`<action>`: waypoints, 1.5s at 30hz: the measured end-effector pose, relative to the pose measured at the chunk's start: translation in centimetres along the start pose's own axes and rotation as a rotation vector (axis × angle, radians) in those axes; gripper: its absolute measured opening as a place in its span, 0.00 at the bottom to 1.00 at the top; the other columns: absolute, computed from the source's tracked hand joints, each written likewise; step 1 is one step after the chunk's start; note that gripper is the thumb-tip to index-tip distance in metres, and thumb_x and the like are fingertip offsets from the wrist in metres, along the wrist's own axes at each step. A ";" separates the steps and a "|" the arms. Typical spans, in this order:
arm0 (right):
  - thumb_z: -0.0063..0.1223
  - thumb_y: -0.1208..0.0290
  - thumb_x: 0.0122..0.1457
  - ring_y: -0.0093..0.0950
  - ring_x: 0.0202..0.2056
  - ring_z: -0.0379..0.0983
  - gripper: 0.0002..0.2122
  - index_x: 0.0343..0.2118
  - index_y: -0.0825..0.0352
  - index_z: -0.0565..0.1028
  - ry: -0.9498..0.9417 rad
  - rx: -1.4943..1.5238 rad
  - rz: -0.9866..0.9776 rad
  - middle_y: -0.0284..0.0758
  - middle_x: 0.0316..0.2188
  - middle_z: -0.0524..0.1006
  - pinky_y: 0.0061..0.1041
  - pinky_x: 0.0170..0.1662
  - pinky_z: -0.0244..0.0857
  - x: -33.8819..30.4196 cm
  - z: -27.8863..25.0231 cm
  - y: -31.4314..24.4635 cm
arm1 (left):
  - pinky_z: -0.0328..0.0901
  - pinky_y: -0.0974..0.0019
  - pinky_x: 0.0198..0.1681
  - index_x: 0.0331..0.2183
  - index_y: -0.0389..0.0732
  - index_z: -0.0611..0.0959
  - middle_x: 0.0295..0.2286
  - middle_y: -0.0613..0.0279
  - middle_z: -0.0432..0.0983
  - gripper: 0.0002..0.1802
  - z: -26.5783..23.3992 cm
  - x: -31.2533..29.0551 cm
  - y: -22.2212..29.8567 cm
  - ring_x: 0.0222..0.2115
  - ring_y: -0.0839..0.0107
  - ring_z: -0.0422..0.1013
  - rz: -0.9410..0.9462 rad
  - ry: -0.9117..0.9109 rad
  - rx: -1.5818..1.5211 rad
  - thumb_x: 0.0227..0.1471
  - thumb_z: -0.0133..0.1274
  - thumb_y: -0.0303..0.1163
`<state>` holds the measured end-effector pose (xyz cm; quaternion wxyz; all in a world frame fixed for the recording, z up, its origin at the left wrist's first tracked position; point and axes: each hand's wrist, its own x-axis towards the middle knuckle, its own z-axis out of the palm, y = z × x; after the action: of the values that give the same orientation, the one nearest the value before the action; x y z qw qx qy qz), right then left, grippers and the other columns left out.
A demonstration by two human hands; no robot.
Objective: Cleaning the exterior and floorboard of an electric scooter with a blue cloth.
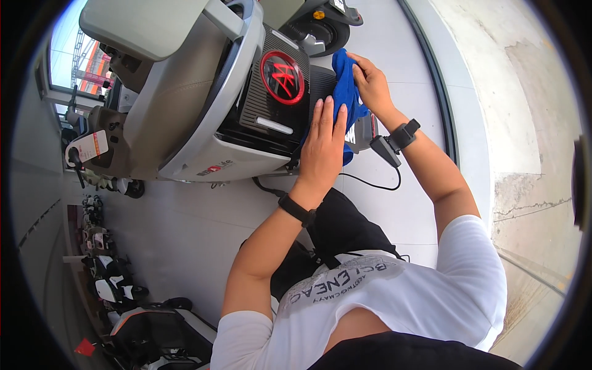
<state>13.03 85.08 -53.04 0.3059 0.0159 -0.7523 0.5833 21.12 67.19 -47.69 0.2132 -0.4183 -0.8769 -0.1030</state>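
A blue cloth (346,86) is draped over the rear end of a grey and beige electric scooter (243,148). My right hand (372,86) is at the cloth's far right edge, its thumb and fingers closed on the fabric. My left hand (323,139) lies flat with its fingers stretched out, across the near-left side of the cloth and the dark rear panel. Part of the cloth is hidden behind this hand. Beside it, the black ribbed panel (256,92) carries a round red-rimmed emblem (282,77).
The scooter's seat (145,28) rises at the upper left. Another vehicle's wheel (317,37) stands beyond the cloth. A black cable (379,185) hangs from a device on my right wrist. Several scooters (114,280) line the left, with another (160,336) at the lower left. A glass-wall track (441,105) runs on the right.
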 end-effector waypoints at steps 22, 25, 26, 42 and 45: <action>0.41 0.63 0.59 0.46 0.63 0.52 0.25 0.57 0.72 0.65 -0.266 -0.335 -0.149 0.49 0.60 0.61 0.42 0.65 0.46 4.0 7.7 6.4 | 0.56 0.56 0.61 0.49 0.31 0.73 0.49 0.48 0.68 0.21 4.4 -0.5 -1.8 0.55 0.54 0.61 0.023 -0.038 0.241 0.52 0.47 0.25; 0.41 0.60 0.59 0.47 0.64 0.51 0.26 0.58 0.71 0.63 -0.327 -0.323 -0.018 0.49 0.61 0.61 0.45 0.64 0.47 5.5 8.2 7.0 | 0.57 0.59 0.59 0.47 0.31 0.75 0.47 0.50 0.70 0.20 5.0 0.7 -1.9 0.53 0.56 0.63 -0.031 -0.071 0.365 0.52 0.47 0.27; 0.41 0.60 0.59 0.47 0.64 0.51 0.26 0.58 0.71 0.63 -0.325 -0.327 -0.016 0.49 0.61 0.61 0.45 0.64 0.47 5.1 8.0 7.1 | 0.58 0.60 0.58 0.47 0.30 0.76 0.47 0.50 0.71 0.20 5.0 0.9 -1.7 0.52 0.57 0.64 -0.049 -0.113 0.426 0.51 0.47 0.27; 0.55 0.71 0.53 0.46 0.65 0.46 0.27 0.56 0.72 0.63 -0.304 -0.355 -0.264 0.44 0.62 0.57 0.47 0.65 0.42 -12.7 5.7 -3.4 | 0.65 0.63 0.50 0.42 0.34 0.79 0.44 0.55 0.72 0.16 -0.3 -10.5 -2.5 0.46 0.61 0.67 -0.030 -0.340 0.057 0.49 0.51 0.26; 0.49 0.71 0.59 0.46 0.65 0.46 0.25 0.58 0.73 0.60 -0.056 -0.151 -0.113 0.47 0.62 0.56 0.42 0.65 0.43 -10.8 5.8 -0.8 | 0.64 0.62 0.52 0.42 0.34 0.79 0.45 0.54 0.72 0.16 -1.3 -7.4 -1.3 0.48 0.60 0.67 0.070 -0.229 -0.046 0.49 0.51 0.26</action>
<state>19.52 76.09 -58.29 0.3173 0.0517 -0.8002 0.5062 24.56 60.80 -49.92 0.1056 -0.4624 -0.8778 -0.0670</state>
